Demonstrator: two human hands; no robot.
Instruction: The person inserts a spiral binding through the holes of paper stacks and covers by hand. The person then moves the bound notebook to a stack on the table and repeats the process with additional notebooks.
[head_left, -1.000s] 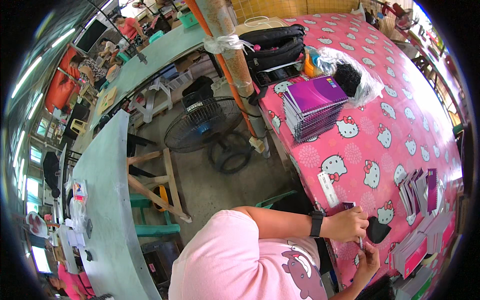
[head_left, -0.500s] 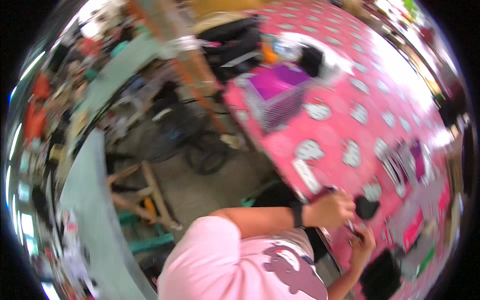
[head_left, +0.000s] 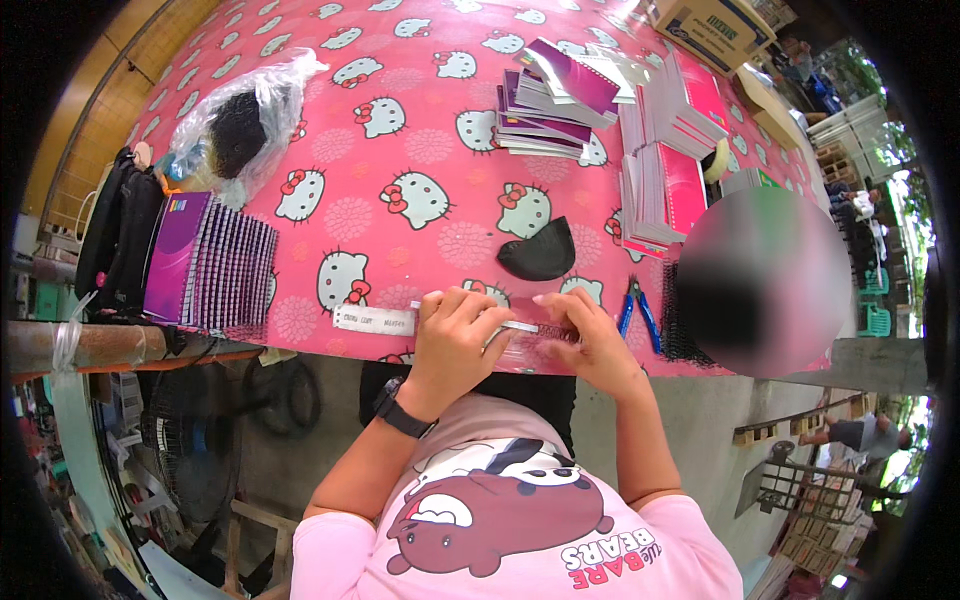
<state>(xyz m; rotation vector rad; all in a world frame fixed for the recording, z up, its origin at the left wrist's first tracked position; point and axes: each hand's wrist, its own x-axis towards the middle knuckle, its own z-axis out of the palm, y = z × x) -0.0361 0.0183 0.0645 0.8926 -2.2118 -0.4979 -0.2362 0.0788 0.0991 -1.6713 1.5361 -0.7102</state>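
Note:
At the table's near edge, my left hand (head_left: 455, 335) is closed, thumb and fingers pinching a thin white strip (head_left: 520, 326). Close to its right, my right hand (head_left: 592, 345) curves its fingers and thumb around a short dark spiral coil (head_left: 556, 331), which lies by a purplish, partly see-through piece (head_left: 530, 352). That piece is mostly hidden by the hands. A white printed strip (head_left: 372, 319) runs under my left hand. Beyond my hands rests a black half-round piece (head_left: 540, 252). Pliers with blue handles (head_left: 640, 318) lie right of my right hand.
Purple spiral notebooks (head_left: 200, 265) stand by a black bag (head_left: 115, 235) at left, below a clear plastic bag (head_left: 245, 125). Notebook stacks (head_left: 545, 110) and pink-covered ones (head_left: 665, 190) sit at the far right, near a cardboard box (head_left: 715, 32). A blurred patch covers the right side.
The view has swung from a tilted, blurred angle to face the table squarely. My hands remain close together at the near edge, now with the white strip and dark coil showing.

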